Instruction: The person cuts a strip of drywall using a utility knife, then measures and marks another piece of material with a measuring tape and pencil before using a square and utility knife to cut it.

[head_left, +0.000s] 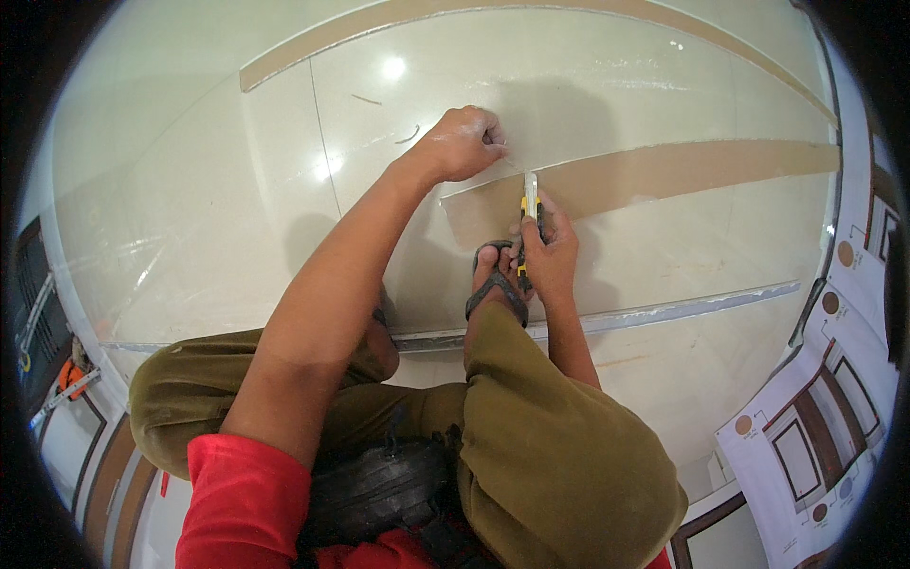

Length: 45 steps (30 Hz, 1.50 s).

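One knife (531, 207) is clamped in the right hand (553, 251), over the strip (654, 178) beneath it; the left hand (463, 144) curls apart just beyond, contents unclear. Should the blade (531, 178) skid off the strip's edge, it could nick that hand.

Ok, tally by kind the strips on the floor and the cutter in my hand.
Long, flat brown strips: 2
Long, narrow pale-grey strip, apparently single behind the legs: 1
Yellow-and-black utility knife: 1
Total: 4
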{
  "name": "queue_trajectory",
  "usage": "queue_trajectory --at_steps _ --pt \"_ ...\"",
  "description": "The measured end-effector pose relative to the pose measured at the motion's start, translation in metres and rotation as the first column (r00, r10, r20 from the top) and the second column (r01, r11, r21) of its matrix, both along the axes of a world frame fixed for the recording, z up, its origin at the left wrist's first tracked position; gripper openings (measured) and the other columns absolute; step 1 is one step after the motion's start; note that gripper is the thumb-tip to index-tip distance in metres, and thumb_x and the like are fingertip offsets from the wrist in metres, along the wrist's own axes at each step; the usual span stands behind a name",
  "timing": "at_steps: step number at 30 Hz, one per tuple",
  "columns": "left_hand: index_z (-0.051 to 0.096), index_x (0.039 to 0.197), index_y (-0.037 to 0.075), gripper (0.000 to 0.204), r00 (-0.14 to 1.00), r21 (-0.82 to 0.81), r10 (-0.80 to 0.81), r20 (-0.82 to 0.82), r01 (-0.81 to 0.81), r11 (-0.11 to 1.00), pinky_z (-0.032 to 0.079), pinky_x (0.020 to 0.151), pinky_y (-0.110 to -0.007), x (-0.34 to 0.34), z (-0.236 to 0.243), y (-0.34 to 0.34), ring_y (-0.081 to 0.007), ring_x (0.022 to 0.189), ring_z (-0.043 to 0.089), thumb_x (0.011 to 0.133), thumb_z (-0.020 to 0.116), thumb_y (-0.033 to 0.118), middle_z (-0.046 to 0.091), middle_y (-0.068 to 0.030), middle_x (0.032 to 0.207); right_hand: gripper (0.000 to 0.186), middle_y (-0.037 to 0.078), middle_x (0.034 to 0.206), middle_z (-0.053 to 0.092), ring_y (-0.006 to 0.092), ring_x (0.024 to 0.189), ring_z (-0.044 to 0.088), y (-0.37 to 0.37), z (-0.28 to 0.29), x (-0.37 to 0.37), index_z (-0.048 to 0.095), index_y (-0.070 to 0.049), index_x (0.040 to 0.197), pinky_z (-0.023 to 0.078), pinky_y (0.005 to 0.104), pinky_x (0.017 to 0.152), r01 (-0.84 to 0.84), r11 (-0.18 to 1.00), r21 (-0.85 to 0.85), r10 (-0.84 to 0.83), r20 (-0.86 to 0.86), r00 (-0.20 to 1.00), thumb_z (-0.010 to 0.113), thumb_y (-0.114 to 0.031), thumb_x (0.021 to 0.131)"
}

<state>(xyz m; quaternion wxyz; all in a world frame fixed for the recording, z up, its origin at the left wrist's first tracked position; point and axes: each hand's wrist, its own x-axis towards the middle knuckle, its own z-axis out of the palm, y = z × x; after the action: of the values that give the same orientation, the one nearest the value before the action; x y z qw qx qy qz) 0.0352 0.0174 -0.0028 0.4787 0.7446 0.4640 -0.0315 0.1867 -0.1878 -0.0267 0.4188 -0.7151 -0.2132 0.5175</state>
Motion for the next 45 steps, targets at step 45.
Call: queue_trajectory --at_steps 45 --pt "0.073 0.108 0.000 0.022 0.979 0.182 0.165 0.121 -0.185 0.966 0.056 0.091 -0.048 -0.004 -0.029 -0.048 -0.0423 0.101 0.071 0.099 0.066 0.019 0.073 -0.0236 0.109 0.044 0.006 0.089 0.068 0.0087 0.059 0.060 0.002 0.010 -0.009 0.058 -0.001 0.148 0.049 0.0270 0.048 0.043 0.999 0.021 -0.041 -0.101 0.994 0.061 -0.001 0.104"
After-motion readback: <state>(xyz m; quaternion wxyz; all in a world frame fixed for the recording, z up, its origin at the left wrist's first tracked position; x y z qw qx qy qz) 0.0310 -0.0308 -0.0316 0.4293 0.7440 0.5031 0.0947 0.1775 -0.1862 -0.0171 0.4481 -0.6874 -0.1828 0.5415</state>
